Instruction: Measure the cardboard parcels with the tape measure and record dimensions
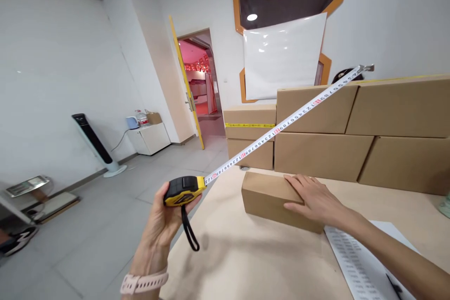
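My left hand [162, 225] is wrapped around a black and yellow tape measure [183, 191], whose dark wrist strap dangles below. Its white blade [260, 141] is drawn out and slants up to the right, ending in a metal hook in front of the stacked boxes. On the table, my right hand [312, 199] grips a small brown cardboard box [270, 194], fingers over its top and thumb along the near side. The box's right end is partly covered by that hand. The blade passes above the small box, apart from it.
Larger cardboard boxes [319, 154] are stacked along the table's far side. Printed sheets [355, 255] with a pen [393, 286] lie under my right forearm. The table [225, 267] ends on the left above a tiled floor. A person's shoe [19, 241] shows at far left.
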`<action>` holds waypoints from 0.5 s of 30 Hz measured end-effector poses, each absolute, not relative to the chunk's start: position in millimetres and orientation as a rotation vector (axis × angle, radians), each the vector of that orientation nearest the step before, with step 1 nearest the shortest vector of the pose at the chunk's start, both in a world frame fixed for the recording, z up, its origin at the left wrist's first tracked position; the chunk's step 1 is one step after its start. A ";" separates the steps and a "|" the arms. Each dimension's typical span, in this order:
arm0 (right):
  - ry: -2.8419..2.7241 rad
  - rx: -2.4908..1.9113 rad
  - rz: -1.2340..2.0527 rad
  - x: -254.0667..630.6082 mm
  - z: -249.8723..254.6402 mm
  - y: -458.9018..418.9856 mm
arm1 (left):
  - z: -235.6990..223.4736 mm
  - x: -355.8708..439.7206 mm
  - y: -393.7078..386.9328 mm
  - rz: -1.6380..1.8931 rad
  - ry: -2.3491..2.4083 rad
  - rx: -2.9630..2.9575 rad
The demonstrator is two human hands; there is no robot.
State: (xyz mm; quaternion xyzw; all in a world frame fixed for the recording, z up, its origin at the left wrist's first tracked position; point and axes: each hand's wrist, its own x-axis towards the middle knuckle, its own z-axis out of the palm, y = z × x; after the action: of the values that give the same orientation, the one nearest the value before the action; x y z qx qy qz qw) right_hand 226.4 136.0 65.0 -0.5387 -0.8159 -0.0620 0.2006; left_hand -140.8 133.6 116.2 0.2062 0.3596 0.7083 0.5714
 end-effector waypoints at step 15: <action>-1.845 -1.045 -0.499 247.0 -10.8 -0.9 | 73.9 -165.9 94.3 1.416 1.052 0.446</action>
State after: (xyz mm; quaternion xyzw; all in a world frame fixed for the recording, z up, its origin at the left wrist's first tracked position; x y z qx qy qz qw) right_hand 247.0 -0.9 -10.8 -0.4251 -0.7507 -0.2031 0.4630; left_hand -165.9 94.3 73.9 0.1935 0.4564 0.6143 0.6140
